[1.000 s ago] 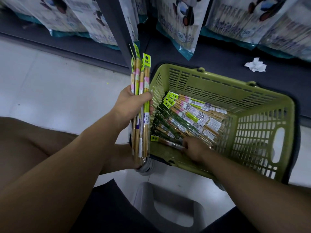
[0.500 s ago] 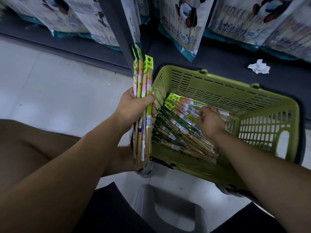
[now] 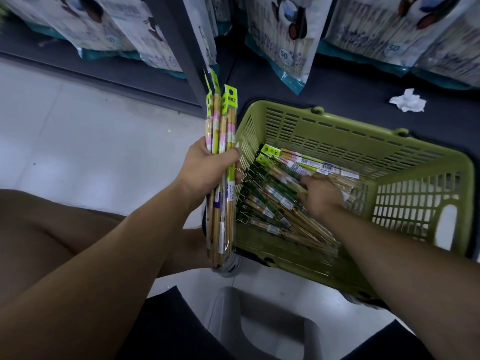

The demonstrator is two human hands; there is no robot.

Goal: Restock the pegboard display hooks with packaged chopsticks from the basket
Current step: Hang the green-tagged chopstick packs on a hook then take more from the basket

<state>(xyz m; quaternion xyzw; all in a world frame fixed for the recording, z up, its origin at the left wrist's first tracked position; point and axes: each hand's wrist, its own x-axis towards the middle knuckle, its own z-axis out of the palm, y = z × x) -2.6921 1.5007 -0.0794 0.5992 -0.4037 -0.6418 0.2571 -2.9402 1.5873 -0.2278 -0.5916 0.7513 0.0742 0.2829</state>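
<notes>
Fingers of L hand are clamped on gathered packs; R hand (grip can't be told) is sunk in basket. Gathering step; another pack to be pinched.

Head-worn view, steeply down over basket

Our left hand is held up on an outstretched forearm, fingers and thumb wrapped round an upright bundle of chopstick packs. Our right arm reaches forward and down, right hand knuckles up, fingertips hidden; we cannot tell whether it grips anything.
</notes>
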